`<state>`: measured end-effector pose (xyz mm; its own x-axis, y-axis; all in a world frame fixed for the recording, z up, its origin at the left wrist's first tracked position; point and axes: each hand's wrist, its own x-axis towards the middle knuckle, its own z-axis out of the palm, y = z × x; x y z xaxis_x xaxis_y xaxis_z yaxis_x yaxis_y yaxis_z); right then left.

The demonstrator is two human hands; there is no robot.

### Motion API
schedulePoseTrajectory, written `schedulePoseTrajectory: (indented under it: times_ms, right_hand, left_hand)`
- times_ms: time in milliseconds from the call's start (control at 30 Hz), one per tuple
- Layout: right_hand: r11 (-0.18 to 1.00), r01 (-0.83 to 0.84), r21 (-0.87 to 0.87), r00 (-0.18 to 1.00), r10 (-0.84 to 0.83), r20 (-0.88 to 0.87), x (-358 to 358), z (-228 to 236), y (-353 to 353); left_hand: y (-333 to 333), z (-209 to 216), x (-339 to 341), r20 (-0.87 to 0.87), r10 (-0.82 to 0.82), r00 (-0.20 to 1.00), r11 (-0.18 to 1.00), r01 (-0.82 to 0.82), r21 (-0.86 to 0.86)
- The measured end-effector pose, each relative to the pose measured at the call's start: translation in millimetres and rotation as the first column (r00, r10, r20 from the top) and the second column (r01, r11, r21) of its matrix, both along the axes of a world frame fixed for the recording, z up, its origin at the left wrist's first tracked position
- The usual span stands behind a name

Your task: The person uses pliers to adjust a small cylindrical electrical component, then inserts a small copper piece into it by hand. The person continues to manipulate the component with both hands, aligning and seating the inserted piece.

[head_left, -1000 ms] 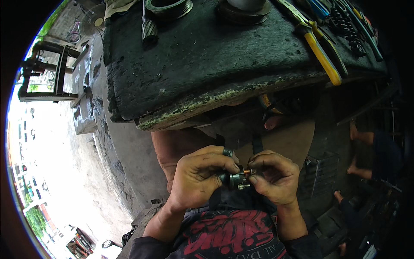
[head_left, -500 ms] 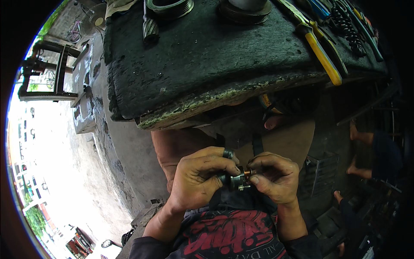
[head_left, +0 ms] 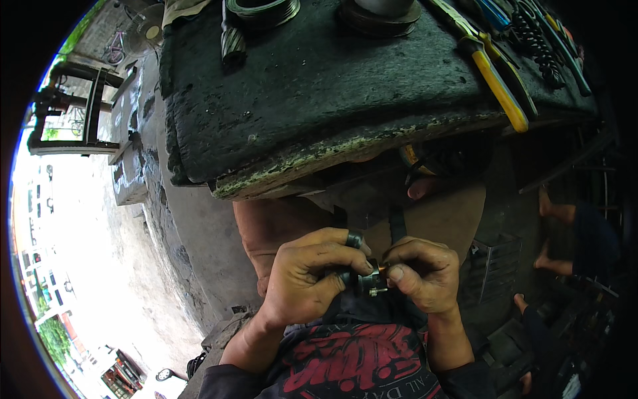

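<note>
Above my lap, my left hand (head_left: 307,274) is closed around a small black and silver metal part (head_left: 367,282), roughly cylindrical, with a short silver stud (head_left: 377,291) sticking out of its lower side. A dark band (head_left: 355,238) wraps one of the left fingers. From the other side my right hand (head_left: 426,274) pinches a tiny copper-coloured piece (head_left: 383,268) between thumb and forefinger, right at the end of the part. The fingers hide most of both things, so how they join cannot be seen.
A dark, worn workbench (head_left: 299,100) stands ahead of my knees. On it lie a wire coil (head_left: 266,12), a fluted metal rod (head_left: 232,43), yellow-handled pliers (head_left: 495,83) and a dark coil spring (head_left: 539,53). Another person's bare legs (head_left: 557,239) show at the right.
Less of the copper-coloured piece shows between my hands now. The metal part has turned slightly, and my right fingertips have shifted a little; the bench things stay put.
</note>
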<state>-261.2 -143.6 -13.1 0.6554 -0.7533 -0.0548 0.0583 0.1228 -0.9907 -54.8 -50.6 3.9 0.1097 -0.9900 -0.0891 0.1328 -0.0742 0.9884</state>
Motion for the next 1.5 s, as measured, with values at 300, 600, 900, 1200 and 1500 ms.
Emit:
schedulePoseTrajectory:
  times_ms: [300, 600, 900, 1200, 1500]
  right_hand:
    - [0.998, -0.049, 0.032, 0.999, 0.050, -0.022, 2, 5, -1]
    - [0.974, 0.113, 0.198, 0.989, -0.129, 0.074, 8, 5, 11]
    - [0.990, 0.039, 0.132, 0.987, -0.059, 0.149, 3, -1, 4]
    - [0.994, 0.005, 0.107, 0.983, -0.024, 0.181, 3, -1, -1]
    - [0.987, 0.028, 0.156, 0.989, -0.049, 0.138, 0, 1, -2]
  left_hand:
    - [0, 1, -1, -0.047, -0.001, 0.999, 0.999, 0.003, 0.046]
    - [1, -3, -4, -0.199, 0.066, 0.978, 0.997, -0.057, 0.051]
    - [-2, -8, -1, -0.290, 0.062, 0.955, 0.997, -0.046, 0.064]
    - [-2, -8, 1, -0.283, 0.039, 0.958, 0.997, -0.018, 0.075]
    - [-5, -11, 3, -0.300, -0.016, 0.954, 0.999, 0.025, 0.026]
